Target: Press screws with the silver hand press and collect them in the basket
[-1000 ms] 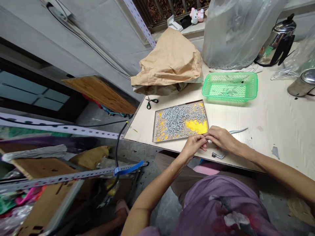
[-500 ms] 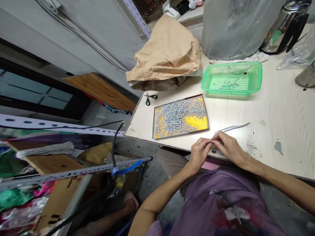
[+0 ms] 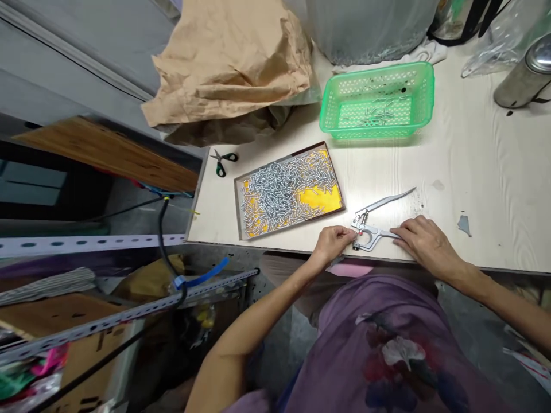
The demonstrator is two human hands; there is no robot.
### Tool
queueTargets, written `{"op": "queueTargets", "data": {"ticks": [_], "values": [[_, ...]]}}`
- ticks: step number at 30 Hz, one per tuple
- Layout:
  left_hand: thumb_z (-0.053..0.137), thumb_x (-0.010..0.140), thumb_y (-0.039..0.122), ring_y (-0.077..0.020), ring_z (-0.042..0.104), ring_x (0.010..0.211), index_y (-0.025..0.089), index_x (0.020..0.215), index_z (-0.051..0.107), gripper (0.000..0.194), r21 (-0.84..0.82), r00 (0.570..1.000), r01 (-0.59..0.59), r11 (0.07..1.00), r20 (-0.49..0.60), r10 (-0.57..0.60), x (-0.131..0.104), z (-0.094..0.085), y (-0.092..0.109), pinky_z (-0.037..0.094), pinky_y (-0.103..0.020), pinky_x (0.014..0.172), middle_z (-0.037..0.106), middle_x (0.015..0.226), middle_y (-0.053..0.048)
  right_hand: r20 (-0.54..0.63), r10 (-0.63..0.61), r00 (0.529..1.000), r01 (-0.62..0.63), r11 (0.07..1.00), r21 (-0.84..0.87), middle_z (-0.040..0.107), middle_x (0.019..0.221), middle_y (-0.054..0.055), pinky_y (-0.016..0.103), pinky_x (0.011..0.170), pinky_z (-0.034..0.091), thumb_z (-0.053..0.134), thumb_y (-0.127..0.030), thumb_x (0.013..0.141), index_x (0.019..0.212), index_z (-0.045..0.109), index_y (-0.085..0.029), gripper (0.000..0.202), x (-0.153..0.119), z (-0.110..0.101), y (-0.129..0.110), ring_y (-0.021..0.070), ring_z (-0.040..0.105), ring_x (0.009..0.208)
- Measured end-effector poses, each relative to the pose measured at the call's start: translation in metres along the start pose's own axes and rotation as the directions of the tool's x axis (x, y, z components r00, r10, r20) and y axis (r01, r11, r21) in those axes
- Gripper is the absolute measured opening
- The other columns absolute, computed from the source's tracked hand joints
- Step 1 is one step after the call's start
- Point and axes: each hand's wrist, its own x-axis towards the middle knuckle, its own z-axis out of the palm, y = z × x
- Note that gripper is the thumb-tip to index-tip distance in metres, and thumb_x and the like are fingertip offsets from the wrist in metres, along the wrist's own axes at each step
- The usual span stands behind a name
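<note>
A pair of silver snap-fastener pliers [image 3: 373, 236] lies at the table's front edge, handles spread apart and a spring between them. My right hand [image 3: 426, 244] has thumb and fingers closed on the end of the lower handle. At the jaws, my left hand [image 3: 333, 244] is in a pinch, fingertips right by a small red spot on the tool. Whatever those fingertips hold is too small to make out. Just left of the pliers sits a shallow tray [image 3: 290, 225] with a yellow bottom, heaped with small silver metal pins [image 3: 275, 192].
Behind the tray is a green plastic basket [image 3: 376, 133] with several pins inside. Green-handled scissors [image 3: 221, 162] lie near the left edge. A brown paper bag [image 3: 232, 69], a large grey plastic bag [image 3: 365, 28] and a steel flask [image 3: 520, 80] stand farther back.
My hands, together before, have moved apart. The right one has gone to the lower handle and the left one is at the jaws. The pliers now show fully. The view has shifted.
</note>
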Motion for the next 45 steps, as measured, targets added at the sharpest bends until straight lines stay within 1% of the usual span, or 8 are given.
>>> {"op": "queueTargets", "data": {"ticks": [4, 8, 14, 19, 26, 33, 39, 45], "values": [[0.068, 0.071, 0.038, -0.0057, 0.032, 0.044, 0.011, 0.069, 0.07, 0.027, 0.129, 1.0, -0.014, 0.992, -0.002, 0.015, 0.0, 0.0, 0.007, 0.023, -0.019, 0.045, 0.04, 0.044, 0.008, -0.028, 0.016, 0.999, -0.017, 0.999, -0.031, 0.062, 0.081, 0.009, 0.033, 0.068, 0.037, 0.044, -0.02, 0.097, 0.093, 0.068, -0.017, 0.024, -0.006, 0.007, -0.003, 0.0214, 0.049, 0.077], [0.066, 0.071, 0.035, -0.0055, 0.031, 0.043, 0.012, 0.067, 0.068, 0.024, 0.161, 1.0, 0.003, 0.987, 0.025, -0.007, -0.002, 0.0, 0.011, 0.023, -0.019, 0.044, 0.039, 0.043, 0.008, -0.059, 0.009, 0.998, -0.011, 1.0, -0.028, 0.061, 0.078, 0.008, 0.032, 0.067, 0.037, 0.044, -0.019, 0.097, 0.089, 0.066, -0.015, 0.024, -0.005, 0.007, -0.005, 0.0204, 0.048, 0.074], [0.067, 0.071, 0.036, -0.0035, 0.028, 0.036, 0.013, 0.06, 0.062, 0.026, 0.133, 0.994, 0.068, 0.989, 0.072, -0.078, -0.002, 0.001, 0.016, 0.021, -0.018, 0.038, 0.04, 0.044, 0.008, -0.026, 0.0, 1.0, -0.001, 1.0, -0.029, 0.059, 0.076, 0.007, 0.032, 0.067, 0.036, 0.041, -0.019, 0.098, 0.086, 0.066, -0.017, 0.028, -0.004, 0.006, -0.004, 0.0202, 0.047, 0.073], [0.067, 0.073, 0.03, -0.004, 0.033, 0.034, 0.013, 0.055, 0.06, 0.026, 0.28, 0.989, 0.067, 0.958, 0.105, -0.1, -0.003, 0.0, 0.019, 0.026, -0.018, 0.039, 0.042, 0.042, 0.007, -0.013, -0.028, 1.0, 0.027, 0.998, -0.06, 0.059, 0.076, 0.008, 0.032, 0.066, 0.035, 0.039, -0.019, 0.099, 0.084, 0.066, -0.017, 0.03, -0.002, 0.002, -0.005, 0.0202, 0.046, 0.073], [0.071, 0.072, 0.024, -0.0034, 0.037, 0.034, 0.012, 0.061, 0.061, 0.019, 0.122, 0.963, 0.203, 0.972, 0.155, -0.22, -0.007, 0.002, 0.02, 0.032, -0.016, 0.035, 0.052, 0.048, 0.005, 0.007, -0.014, 1.0, 0.015, 0.996, -0.091, 0.058, 0.074, 0.007, 0.032, 0.065, 0.033, 0.04, -0.015, 0.097, 0.08, 0.064, -0.018, 0.029, 0.0, 0.0, -0.007, 0.0197, 0.045, 0.072], [0.064, 0.078, 0.017, -0.004, 0.039, 0.031, 0.012, 0.065, 0.063, 0.014, 0.215, 0.988, 0.114, 0.97, 0.074, -0.133, -0.012, 0.006, 0.018, 0.033, -0.014, 0.033, 0.044, 0.04, 0.009, 0.017, -0.017, 1.0, 0.019, 0.992, -0.121, 0.059, 0.078, 0.007, 0.032, 0.066, 0.032, 0.044, -0.008, 0.091, 0.084, 0.063, -0.018, 0.023, -0.002, 0.001, -0.007, 0.0202, 0.046, 0.073], [0.077, 0.073, 0.024, -0.0011, 0.038, 0.032, 0.01, 0.068, 0.064, 0.02, -0.024, 0.97, 0.224, 0.974, 0.103, -0.221, -0.011, 0.006, 0.01, 0.035, -0.012, 0.033, 0.05, 0.045, 0.007, 0.038, 0.008, 0.999, -0.004, 0.994, -0.11, 0.059, 0.079, 0.007, 0.032, 0.067, 0.031, 0.04, -0.003, 0.089, 0.082, 0.062, -0.02, 0.028, -0.001, -0.001, -0.008, 0.0198, 0.045, 0.073], [0.077, 0.074, 0.025, -0.0016, 0.038, 0.033, 0.011, 0.069, 0.064, 0.02, 0.011, 0.961, 0.256, 0.967, 0.105, -0.256, -0.01, 0.006, 0.008, 0.035, -0.013, 0.034, 0.05, 0.044, 0.007, 0.029, 0.0, 1.0, 0.003, 0.992, -0.126, 0.059, 0.079, 0.008, 0.033, 0.068, 0.032, 0.041, -0.005, 0.09, 0.083, 0.063, -0.019, 0.027, -0.002, 0.001, -0.009, 0.0202, 0.046, 0.073]]}}
